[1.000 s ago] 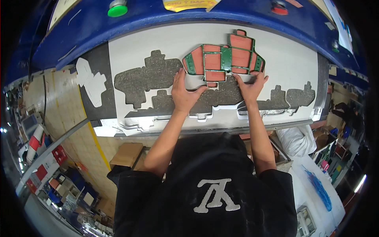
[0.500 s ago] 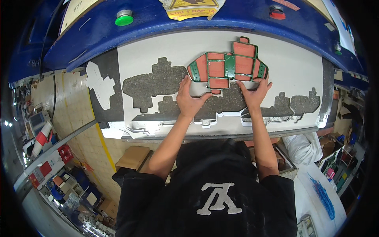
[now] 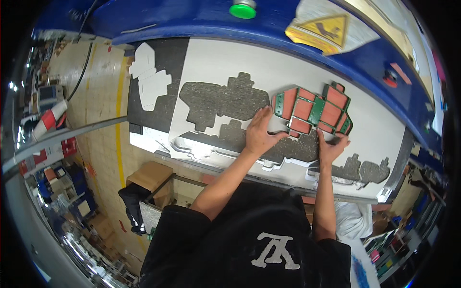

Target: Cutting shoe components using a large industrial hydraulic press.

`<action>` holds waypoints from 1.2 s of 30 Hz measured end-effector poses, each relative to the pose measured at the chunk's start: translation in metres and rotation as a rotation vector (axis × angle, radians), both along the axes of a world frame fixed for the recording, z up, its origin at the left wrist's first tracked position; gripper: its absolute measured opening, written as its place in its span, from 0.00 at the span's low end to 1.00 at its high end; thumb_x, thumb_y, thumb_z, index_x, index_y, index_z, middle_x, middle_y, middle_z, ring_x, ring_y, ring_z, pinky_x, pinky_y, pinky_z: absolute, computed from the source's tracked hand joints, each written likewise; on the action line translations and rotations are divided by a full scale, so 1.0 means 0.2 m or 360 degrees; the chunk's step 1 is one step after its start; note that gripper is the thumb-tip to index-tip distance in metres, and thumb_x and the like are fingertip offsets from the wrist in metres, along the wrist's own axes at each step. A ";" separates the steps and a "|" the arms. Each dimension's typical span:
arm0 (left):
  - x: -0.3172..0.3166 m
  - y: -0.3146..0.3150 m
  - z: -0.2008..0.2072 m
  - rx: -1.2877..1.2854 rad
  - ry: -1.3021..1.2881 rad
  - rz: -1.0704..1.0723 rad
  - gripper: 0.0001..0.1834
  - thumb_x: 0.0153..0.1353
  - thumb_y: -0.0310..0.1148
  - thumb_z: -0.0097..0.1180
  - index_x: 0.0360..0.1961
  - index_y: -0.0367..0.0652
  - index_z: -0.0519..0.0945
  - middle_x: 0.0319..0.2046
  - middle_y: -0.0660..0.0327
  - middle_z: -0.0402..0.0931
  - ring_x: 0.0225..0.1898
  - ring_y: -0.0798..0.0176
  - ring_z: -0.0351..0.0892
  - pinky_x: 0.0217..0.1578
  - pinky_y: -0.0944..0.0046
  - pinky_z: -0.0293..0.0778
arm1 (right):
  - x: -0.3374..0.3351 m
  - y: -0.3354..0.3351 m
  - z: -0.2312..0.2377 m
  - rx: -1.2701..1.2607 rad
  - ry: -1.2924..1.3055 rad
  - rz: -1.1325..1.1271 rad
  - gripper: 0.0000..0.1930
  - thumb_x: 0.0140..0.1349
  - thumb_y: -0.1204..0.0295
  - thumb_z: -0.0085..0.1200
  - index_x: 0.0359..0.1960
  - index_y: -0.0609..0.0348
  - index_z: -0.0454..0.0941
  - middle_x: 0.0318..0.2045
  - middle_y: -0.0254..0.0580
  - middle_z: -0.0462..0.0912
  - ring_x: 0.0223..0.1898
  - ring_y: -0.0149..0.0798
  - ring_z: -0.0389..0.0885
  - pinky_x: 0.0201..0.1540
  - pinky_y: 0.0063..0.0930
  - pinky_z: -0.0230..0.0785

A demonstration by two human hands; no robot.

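A cutting die [image 3: 314, 111] with a green metal frame and red foam fillings lies on a white sheet [image 3: 211, 57]. My left hand [image 3: 260, 137] holds its left end, fingers at the side and thumb along the near edge. At the die's near right edge, my right hand [image 3: 331, 150] grips with thumb and fingers. Just left of the die, a hole [image 3: 225, 101] of similar outline shows the dark board beneath. More cut holes run along the sheet's near edge, partly hidden by my hands.
A folded-shape white cut piece [image 3: 151, 79] rests on the dark board [image 3: 177, 62] at left. Beyond the sheet stands a blue machine beam [image 3: 192, 24] with a green button [image 3: 243, 9], a red button [image 3: 390, 78] and a yellow warning sign [image 3: 326, 31]. Below left is a cardboard box [image 3: 151, 175].
The whole view has turned and shifted, so the sheet now slants down to the right. Both hands stay on the die, which keeps about the same place beside the large hole.
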State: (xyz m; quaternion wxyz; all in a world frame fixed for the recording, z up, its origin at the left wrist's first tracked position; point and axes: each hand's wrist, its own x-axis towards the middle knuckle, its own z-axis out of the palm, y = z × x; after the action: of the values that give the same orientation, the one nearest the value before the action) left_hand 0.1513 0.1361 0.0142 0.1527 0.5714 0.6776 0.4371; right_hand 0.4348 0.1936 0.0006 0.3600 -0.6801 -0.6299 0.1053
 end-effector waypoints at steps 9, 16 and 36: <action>-0.03 0.01 0.03 0.0039 0.0004 -0.0086 0.56 0.40 0.52 0.86 0.66 0.32 0.75 0.62 0.40 0.80 0.66 0.37 0.79 0.70 0.43 0.73 | -0.04 0.01 0.06 -0.0037 -0.0024 -0.0020 0.36 0.42 0.61 0.89 0.43 0.57 0.73 0.43 0.49 0.80 0.52 0.53 0.73 0.69 0.49 0.59; -0.12 -0.03 0.23 -0.0154 -0.0318 0.0000 0.57 0.42 0.48 0.88 0.72 0.41 0.72 0.58 0.47 0.84 0.61 0.43 0.83 0.63 0.46 0.78 | -0.05 -0.07 0.23 0.0097 0.0049 0.0109 0.56 0.45 0.63 0.88 0.72 0.67 0.63 0.64 0.53 0.69 0.58 0.48 0.73 0.70 0.40 0.63; -0.63 0.22 0.81 0.0403 -0.0877 0.0094 0.12 0.70 0.28 0.71 0.47 0.31 0.83 0.35 0.57 0.88 0.32 0.69 0.87 0.36 0.69 0.84 | 0.10 -0.94 0.23 -0.0828 0.0345 0.1389 0.13 0.72 0.64 0.62 0.50 0.58 0.87 0.47 0.49 0.88 0.51 0.55 0.86 0.56 0.44 0.78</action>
State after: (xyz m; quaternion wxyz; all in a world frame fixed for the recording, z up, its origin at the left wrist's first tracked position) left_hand 0.0249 0.1807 0.1766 0.2454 0.4259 0.5671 0.6609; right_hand 0.4546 0.0049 0.0468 0.1648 -0.4063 -0.7670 0.4685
